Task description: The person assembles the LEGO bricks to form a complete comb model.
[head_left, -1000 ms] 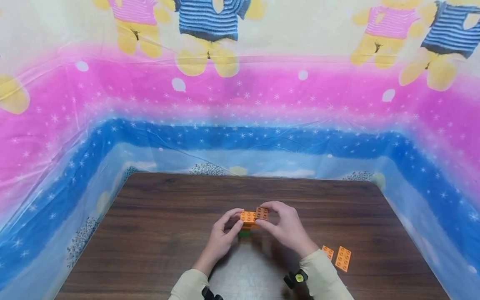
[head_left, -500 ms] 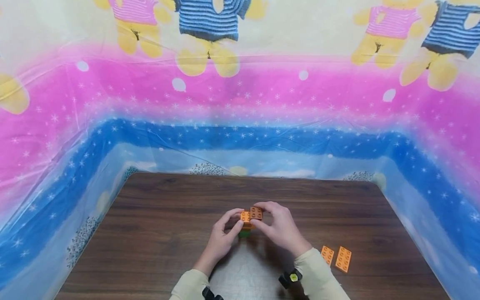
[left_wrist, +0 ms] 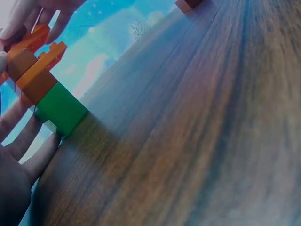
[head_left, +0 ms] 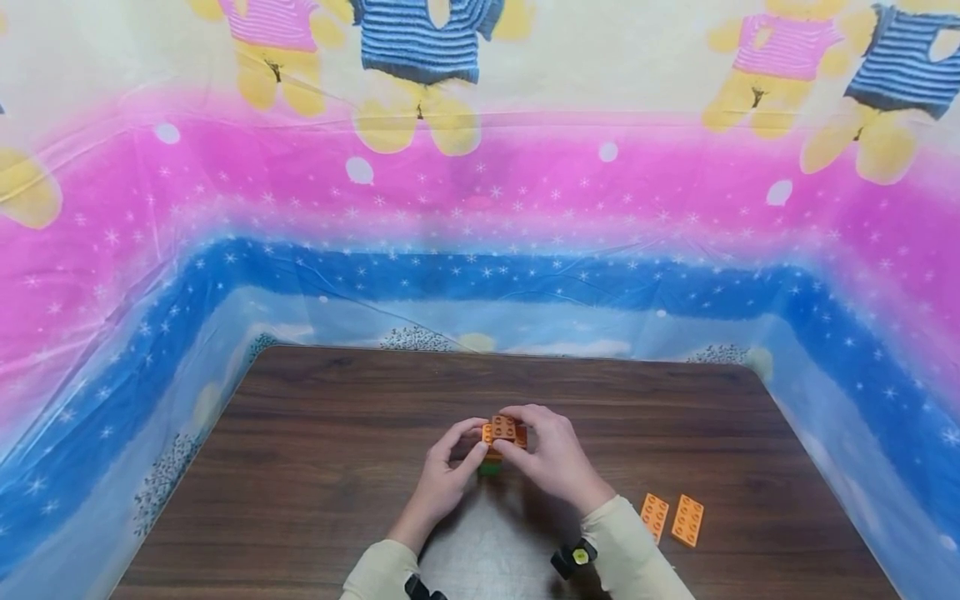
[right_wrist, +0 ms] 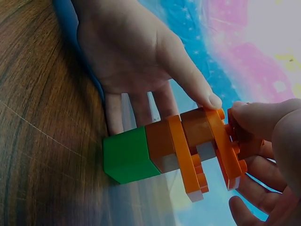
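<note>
A tower of toy building bricks stands on the table: a green brick [right_wrist: 129,157] at the bottom, then a brown brick [right_wrist: 161,143], an orange plate [right_wrist: 184,157], another brown brick [right_wrist: 197,126] and a top orange plate [right_wrist: 226,150]. My left hand [head_left: 441,477] holds the tower from the left, its thumb on the top plate's edge. Between thumb and fingers my right hand [head_left: 557,457] pinches a small brown brick [head_left: 503,427] at the studs of the top plate. Whether that brick is pressed on, I cannot tell.
Two orange plates, a near one [head_left: 654,515] and a farther-right one [head_left: 687,520], lie studs up on the wooden table [head_left: 337,400], right of my right forearm. Another brown piece [left_wrist: 189,4] shows at the left wrist view's top edge. A patterned cloth [head_left: 480,275] surrounds the table.
My right hand has moved left with the small brown brick, from the top plate's right end to farther along it. My left hand has stayed in place on the tower.
</note>
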A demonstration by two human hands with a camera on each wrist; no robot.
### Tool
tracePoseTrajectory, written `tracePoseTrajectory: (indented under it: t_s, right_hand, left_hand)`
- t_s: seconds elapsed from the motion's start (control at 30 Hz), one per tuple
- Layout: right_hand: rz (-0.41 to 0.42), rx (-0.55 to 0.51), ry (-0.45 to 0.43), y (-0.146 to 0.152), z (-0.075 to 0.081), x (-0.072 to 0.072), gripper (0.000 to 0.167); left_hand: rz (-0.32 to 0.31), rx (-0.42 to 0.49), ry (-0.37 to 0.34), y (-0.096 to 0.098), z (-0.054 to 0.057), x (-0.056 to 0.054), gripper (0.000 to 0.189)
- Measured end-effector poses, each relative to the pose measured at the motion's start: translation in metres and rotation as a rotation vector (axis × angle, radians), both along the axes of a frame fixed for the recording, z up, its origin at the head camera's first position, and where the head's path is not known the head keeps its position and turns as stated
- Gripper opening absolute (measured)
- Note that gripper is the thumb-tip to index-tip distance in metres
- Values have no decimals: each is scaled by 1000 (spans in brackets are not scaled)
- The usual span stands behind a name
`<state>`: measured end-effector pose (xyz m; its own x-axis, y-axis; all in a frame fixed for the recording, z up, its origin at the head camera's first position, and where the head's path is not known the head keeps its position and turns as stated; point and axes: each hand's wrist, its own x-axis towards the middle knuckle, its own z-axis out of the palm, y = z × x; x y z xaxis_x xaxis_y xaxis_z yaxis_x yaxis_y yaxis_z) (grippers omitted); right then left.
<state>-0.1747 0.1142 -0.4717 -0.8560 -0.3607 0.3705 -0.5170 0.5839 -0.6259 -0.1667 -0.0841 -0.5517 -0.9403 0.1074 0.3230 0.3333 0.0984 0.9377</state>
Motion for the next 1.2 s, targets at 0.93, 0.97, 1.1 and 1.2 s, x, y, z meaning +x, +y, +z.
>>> tracePoseTrajectory:
  t_s: [0.93, 0.97, 1.1, 1.2]
  right_hand:
    - [7, 72, 60, -5, -1, -4, 34]
    - [7, 75, 63, -5, -1, -4, 34]
    - [12, 91, 60, -6, 2, -5, 32]
    - [16, 106, 51, -6, 4, -6, 32]
  left_hand:
    - [-23, -7, -18, -1, -1, 1, 31]
    - [-22, -6, -20, -1, -1, 1, 31]
    - [-16, 1, -24, 0, 0, 0, 30]
    - [-14, 7, -24, 0, 0, 0, 30]
